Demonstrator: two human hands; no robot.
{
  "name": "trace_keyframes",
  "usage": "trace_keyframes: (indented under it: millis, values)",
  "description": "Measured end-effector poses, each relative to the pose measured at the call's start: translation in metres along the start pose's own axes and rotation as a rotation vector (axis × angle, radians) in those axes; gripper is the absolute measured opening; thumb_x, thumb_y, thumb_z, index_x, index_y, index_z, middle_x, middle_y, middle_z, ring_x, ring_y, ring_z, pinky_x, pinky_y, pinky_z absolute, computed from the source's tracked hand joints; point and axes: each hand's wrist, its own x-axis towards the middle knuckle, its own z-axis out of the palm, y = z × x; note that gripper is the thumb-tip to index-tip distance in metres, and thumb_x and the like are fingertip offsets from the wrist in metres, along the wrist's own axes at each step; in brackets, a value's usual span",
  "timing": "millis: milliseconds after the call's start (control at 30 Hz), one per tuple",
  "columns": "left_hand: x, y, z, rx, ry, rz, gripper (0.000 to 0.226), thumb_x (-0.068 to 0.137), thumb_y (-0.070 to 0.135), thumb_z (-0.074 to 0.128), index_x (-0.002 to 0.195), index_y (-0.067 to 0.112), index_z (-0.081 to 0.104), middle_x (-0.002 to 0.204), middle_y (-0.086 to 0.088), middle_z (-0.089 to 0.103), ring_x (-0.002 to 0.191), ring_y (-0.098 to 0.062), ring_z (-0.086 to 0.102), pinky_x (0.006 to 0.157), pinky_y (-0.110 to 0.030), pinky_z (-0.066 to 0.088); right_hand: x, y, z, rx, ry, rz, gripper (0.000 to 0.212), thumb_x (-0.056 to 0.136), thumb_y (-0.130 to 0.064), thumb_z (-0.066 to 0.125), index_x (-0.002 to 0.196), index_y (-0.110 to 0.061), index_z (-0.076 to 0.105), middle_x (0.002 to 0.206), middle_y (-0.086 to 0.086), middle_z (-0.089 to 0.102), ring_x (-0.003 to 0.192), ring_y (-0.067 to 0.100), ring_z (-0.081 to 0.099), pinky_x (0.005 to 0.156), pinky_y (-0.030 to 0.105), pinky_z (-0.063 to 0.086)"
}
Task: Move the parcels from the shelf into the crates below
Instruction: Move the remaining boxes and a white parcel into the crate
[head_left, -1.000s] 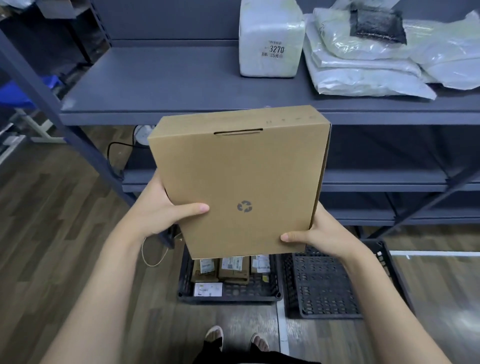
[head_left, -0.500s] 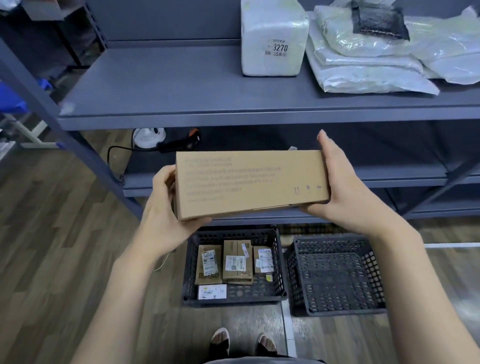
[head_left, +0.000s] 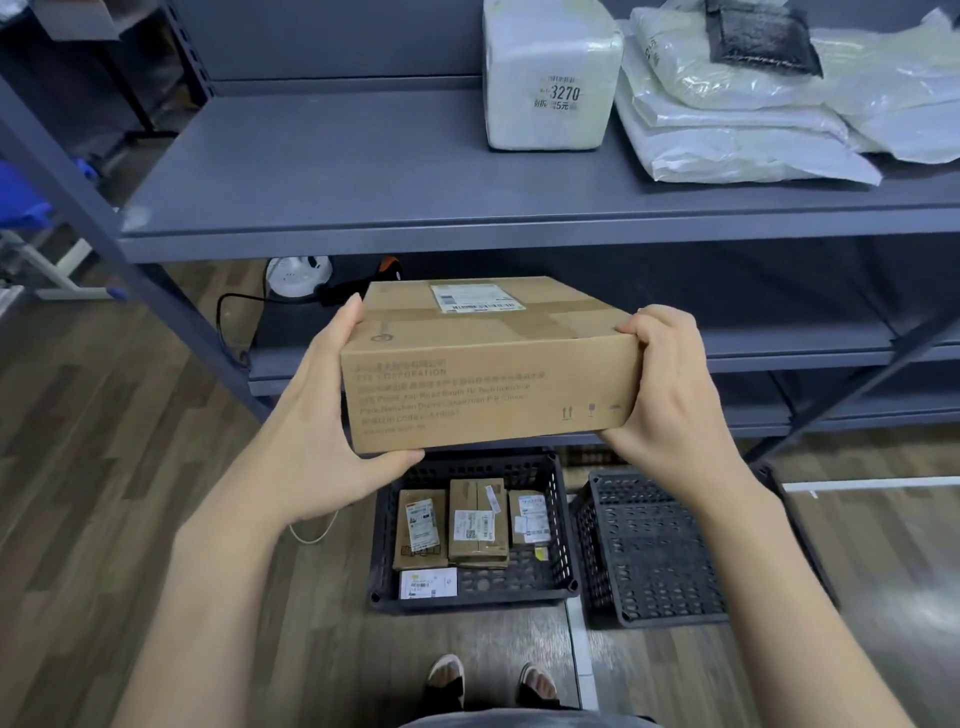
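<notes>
I hold a flat brown cardboard box (head_left: 488, 379) in the air in front of the shelf unit, its labelled face up and a printed side towards me. My left hand (head_left: 332, 415) grips its left end with the thumb underneath. My right hand (head_left: 670, 384) grips its right end, fingers curled over the top corner. Below it on the floor stand two dark plastic crates: the left crate (head_left: 566, 545) holds several small labelled cardboard parcels, while the right crate (head_left: 649, 551) shows only its mesh bottom. A white wrapped parcel (head_left: 550, 78) and white poly bags (head_left: 737, 119) lie on the grey upper shelf (head_left: 337, 171).
A lower grey shelf (head_left: 810, 353) runs behind the box. Slanted steel uprights (head_left: 104, 244) frame the unit at left. A white round device (head_left: 298, 275) with a black cable lies under the shelf. My feet (head_left: 488, 686) stand on the wooden floor in front of the crates.
The box has been turned over from its recycling-symbol face, through its edge, to its labelled face up. My hands shifted to its two ends, and the view dropped a little.
</notes>
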Motion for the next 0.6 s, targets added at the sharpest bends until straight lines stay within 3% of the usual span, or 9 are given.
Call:
trace_keyframes:
  millis: [100,200,300,467,600]
  values:
    - [-0.001,-0.003,-0.002,0.046,-0.008,0.053,0.118,0.057,0.024,0.088,0.14,0.045,0.007,0.145,0.022,0.021,0.131,0.018,0.018,0.099,0.004,0.016,-0.007,-0.001,0.005,-0.023,0.037,0.011,0.067,0.064,-0.003,0.075,0.119,-0.005,0.038,0.119,0.022,0.044,0.111,0.032,0.041,0.084,0.027,0.038]
    - [0.001,0.0,-0.005,0.085,-0.016,0.064,0.107,0.052,0.029,0.09,0.134,0.039,0.023,0.15,0.015,0.017,0.137,0.008,0.016,0.107,-0.012,0.018,-0.016,-0.002,0.009,-0.027,0.084,0.006,0.057,0.07,-0.008,0.065,0.119,-0.005,0.036,0.122,0.02,0.04,0.114,0.032,0.04,0.09,0.027,0.037]
    - [0.004,0.007,-0.005,0.134,-0.059,0.001,0.101,0.052,0.033,0.09,0.135,0.028,0.033,0.146,0.019,0.015,0.13,0.008,0.018,0.107,-0.021,0.021,-0.023,-0.003,0.011,-0.02,0.113,0.0,0.052,0.073,-0.015,0.058,0.119,-0.006,0.036,0.124,0.011,0.034,0.114,0.031,0.039,0.084,0.03,0.04]
    - [0.011,0.016,-0.006,0.255,-0.105,-0.051,0.103,0.053,0.038,0.088,0.138,0.016,0.035,0.151,0.012,0.017,0.137,-0.003,0.018,0.11,-0.025,0.018,-0.026,-0.008,0.014,-0.029,0.131,0.019,0.069,0.062,0.003,0.074,0.119,-0.008,0.036,0.123,0.01,0.033,0.113,0.03,0.04,0.075,0.035,0.047]
    - [0.016,0.019,-0.005,0.412,-0.161,-0.054,0.115,0.054,0.049,0.084,0.147,0.019,0.024,0.157,0.002,0.009,0.144,-0.016,0.005,0.115,-0.035,0.014,-0.025,-0.012,0.017,-0.008,0.14,-0.011,0.071,0.057,0.012,0.069,0.118,-0.007,0.037,0.122,0.01,0.033,0.115,0.032,0.038,0.088,0.028,0.038]
